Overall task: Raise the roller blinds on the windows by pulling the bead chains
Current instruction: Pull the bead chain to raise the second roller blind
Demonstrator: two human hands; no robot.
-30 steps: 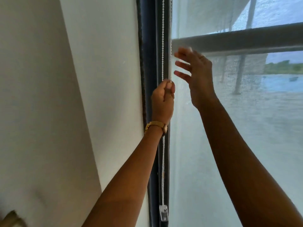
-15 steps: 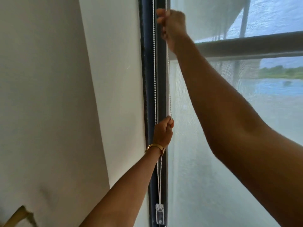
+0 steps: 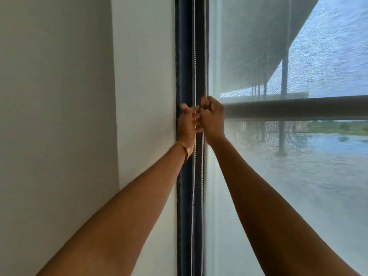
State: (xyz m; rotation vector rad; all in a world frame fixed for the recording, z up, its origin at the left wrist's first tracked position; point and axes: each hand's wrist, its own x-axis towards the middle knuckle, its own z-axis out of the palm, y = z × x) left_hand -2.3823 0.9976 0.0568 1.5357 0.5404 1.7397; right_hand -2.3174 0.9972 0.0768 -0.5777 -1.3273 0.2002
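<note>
Up against the dark window frame (image 3: 186, 56), the right hand (image 3: 212, 118) is fisted on the bead chain (image 3: 194, 56), while the left hand (image 3: 188, 124) beside it, touching it, has its fingers (image 3: 189, 111) loosely spread at the other strand. Mesh blind (image 3: 258, 196) covers the glass.

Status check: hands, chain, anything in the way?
Right hand shut on bead chain. Left hand open beside it. Blind down. No obstruction.

Left hand (image 3: 188, 124) loose, right hand (image 3: 212, 118) fisted
</note>
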